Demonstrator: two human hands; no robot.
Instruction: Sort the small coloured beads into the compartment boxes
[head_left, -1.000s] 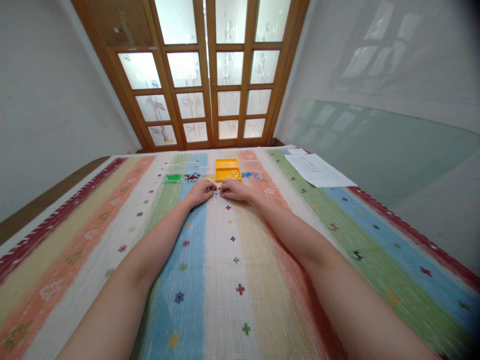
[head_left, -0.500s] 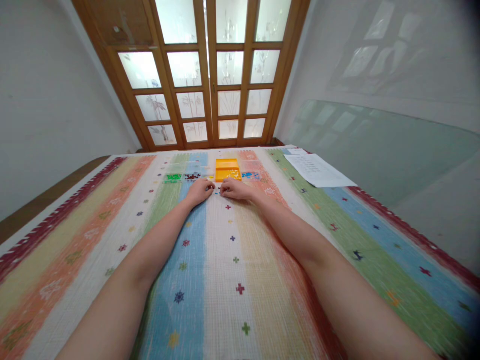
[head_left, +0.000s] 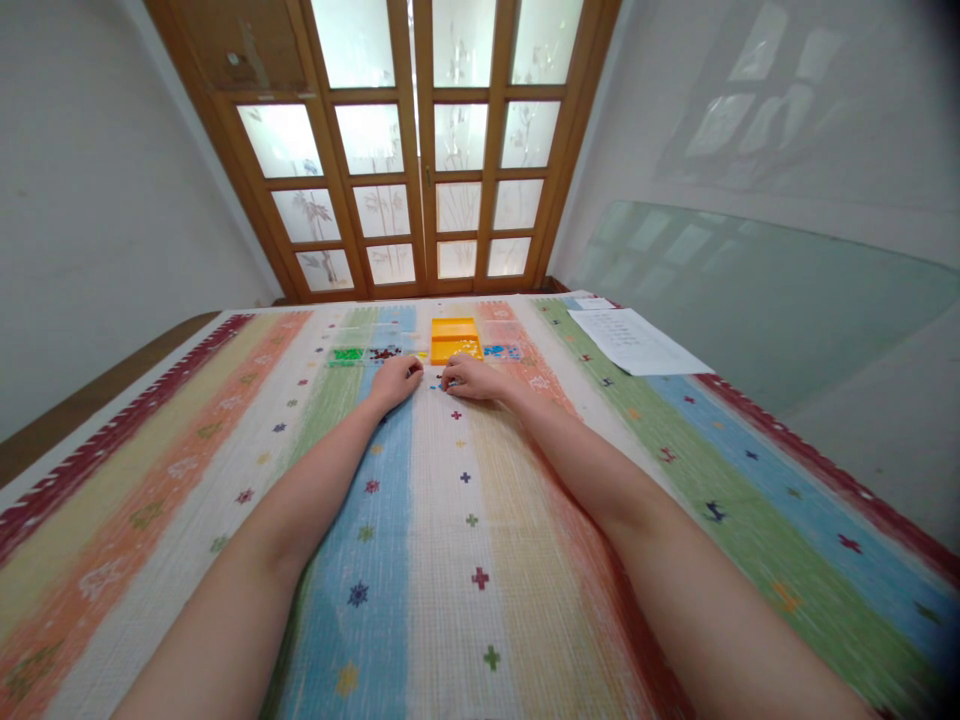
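My left hand (head_left: 397,382) rests on the cloth with curled fingers, thumb and fingertips close together. Anything it pinches is too small to make out. To its right, a short gap apart, my right hand (head_left: 472,379) is also curled, fingertips down near a few tiny dark and blue pieces (head_left: 434,387) on the cloth. Just beyond the hands stands an open orange box (head_left: 454,329) with small pale pieces in it. Clear boxes flank it: green pieces (head_left: 347,355) and dark red pieces (head_left: 385,353) on the left, blue pieces (head_left: 502,352) on the right. Some yellow pieces (head_left: 422,354) show behind my left hand.
A striped, patterned tablecloth (head_left: 450,560) covers the table. A printed sheet of paper (head_left: 637,340) lies at the far right. Beyond the table are wooden doors with glass panes (head_left: 455,205), and a sheet of glass (head_left: 750,290) is by the right wall.
My left hand has shifted slightly to the left, widening the gap between the hands. My right hand stays nearly in place.
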